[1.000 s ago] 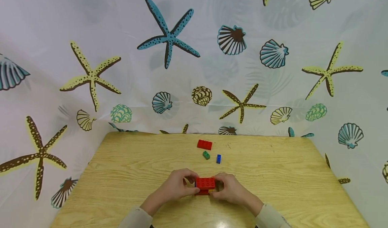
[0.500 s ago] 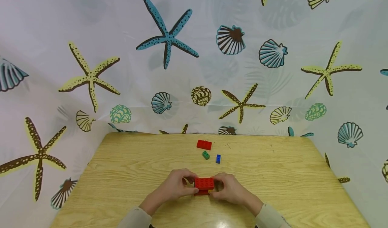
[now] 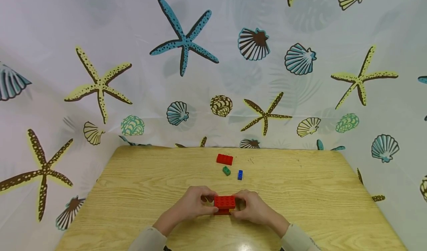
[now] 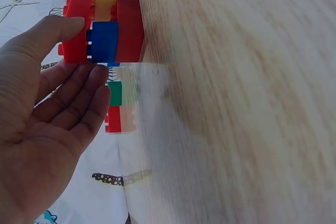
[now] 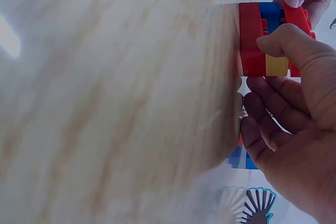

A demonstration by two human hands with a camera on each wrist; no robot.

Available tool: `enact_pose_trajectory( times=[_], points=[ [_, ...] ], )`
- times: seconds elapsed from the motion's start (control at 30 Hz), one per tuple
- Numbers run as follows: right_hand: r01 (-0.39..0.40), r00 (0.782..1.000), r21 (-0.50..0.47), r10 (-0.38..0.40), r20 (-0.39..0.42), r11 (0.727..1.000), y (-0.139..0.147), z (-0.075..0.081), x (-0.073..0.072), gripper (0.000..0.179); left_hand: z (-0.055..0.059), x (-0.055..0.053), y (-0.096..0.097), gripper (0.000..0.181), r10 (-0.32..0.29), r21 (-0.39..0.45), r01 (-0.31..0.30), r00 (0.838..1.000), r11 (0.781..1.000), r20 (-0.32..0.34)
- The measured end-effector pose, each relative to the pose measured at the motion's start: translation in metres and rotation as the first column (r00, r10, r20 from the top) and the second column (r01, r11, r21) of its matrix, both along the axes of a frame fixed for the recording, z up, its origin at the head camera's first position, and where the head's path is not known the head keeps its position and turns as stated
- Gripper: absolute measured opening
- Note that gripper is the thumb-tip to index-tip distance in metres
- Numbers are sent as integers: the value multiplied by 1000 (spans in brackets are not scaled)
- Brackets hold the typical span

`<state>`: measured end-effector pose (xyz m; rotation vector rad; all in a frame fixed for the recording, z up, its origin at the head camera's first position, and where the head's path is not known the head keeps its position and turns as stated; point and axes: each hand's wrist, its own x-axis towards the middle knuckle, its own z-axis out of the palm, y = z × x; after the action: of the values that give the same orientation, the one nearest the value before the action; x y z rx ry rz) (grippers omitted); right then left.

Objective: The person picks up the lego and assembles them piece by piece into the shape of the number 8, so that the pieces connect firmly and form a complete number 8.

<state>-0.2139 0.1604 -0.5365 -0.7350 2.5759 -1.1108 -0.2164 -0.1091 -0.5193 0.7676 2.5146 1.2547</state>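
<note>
A small stack of toy building bricks stands on the table: a red bottom brick, a blue brick and a yellow brick side by side on it, and a red eight-stud brick on top. Studs of the blue brick show in a narrow gap under the top brick. My left hand pinches the top red brick at its left end, thumb in front, fingers behind. From the right, my right hand grips the stack lower down, thumb across the yellow and bottom red bricks.
Beyond the stack lie a red brick, a green brick and a blue brick on the wooden table. A white cloth printed with starfish and shells hangs behind and at the sides.
</note>
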Motion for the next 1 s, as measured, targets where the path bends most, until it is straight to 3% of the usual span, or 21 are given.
enact_pose_trajectory(
  times=[0.23, 0.57, 1.0],
  points=[
    [-7, 1000, -12, 8, 6, 1000, 0, 0, 0, 41, 0, -1, -1, 32, -17, 16, 16, 999, 1000, 50],
    [-5, 1000, -5, 5, -3, 1000, 1, 1, 1, 42, -1, 0, 0, 32, -8, -4, 9, 998, 1000, 59],
    [36, 999, -91, -38, -13, 995, 2, 7, 7, 36, -3, 0, 1, 33, 8, -6, -7, 999, 1000, 40]
  ],
)
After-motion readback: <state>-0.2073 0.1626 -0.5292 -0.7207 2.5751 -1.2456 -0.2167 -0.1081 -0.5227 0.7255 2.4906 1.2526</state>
